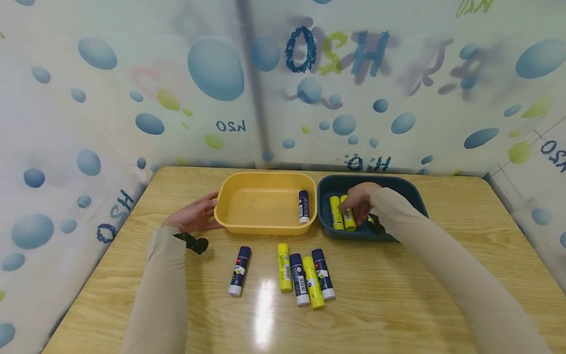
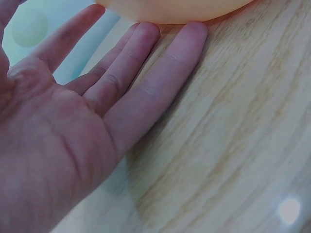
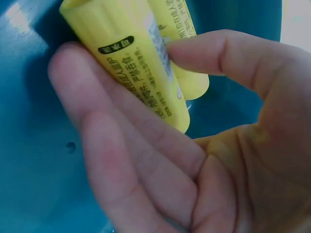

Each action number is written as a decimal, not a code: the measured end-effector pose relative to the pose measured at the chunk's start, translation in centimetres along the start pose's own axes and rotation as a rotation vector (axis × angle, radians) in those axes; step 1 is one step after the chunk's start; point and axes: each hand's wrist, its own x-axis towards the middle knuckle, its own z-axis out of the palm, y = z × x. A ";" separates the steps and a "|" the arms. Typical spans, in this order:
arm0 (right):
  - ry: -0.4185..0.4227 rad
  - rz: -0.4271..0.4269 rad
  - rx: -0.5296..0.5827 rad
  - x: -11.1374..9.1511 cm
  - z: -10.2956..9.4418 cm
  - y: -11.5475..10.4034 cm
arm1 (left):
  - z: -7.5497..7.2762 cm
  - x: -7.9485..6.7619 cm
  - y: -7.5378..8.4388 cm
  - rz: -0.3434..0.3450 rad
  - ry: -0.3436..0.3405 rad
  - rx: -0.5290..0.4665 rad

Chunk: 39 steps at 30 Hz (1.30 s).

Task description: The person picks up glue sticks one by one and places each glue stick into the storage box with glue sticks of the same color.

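My left hand touches the left side of a yellow plastic tray with straight fingertips, palm showing in the left wrist view. A dark blue glue stick lies inside that tray at its right end. Over the dark blue tray, my right hand pinches a yellow glue stick between thumb and fingers. Right beside it, a second yellow glue stick lies in the same tray, partly hidden behind the held one.
In front of the trays on the wooden table lie several more glue sticks. One dark blue stick is apart on the left; yellow and dark blue ones cluster near the middle. A patterned wall covering stands behind.
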 end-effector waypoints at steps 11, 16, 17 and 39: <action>0.103 -0.057 -0.106 -0.7 0.1 -0.7 | 0.4 -0.2 0.0 -0.008 0.046 0.050; 0.161 -0.106 -0.119 -1.5 0.0 -0.9 | 0.4 -0.2 0.0 -0.002 0.016 0.048; 0.166 -0.116 -0.118 -1.7 0.0 -0.9 | 0.3 -0.2 0.0 -0.002 0.010 0.047; 0.271 -0.246 -0.246 -6.0 1.5 -1.3 | 0.4 0.0 0.3 -0.006 0.005 0.020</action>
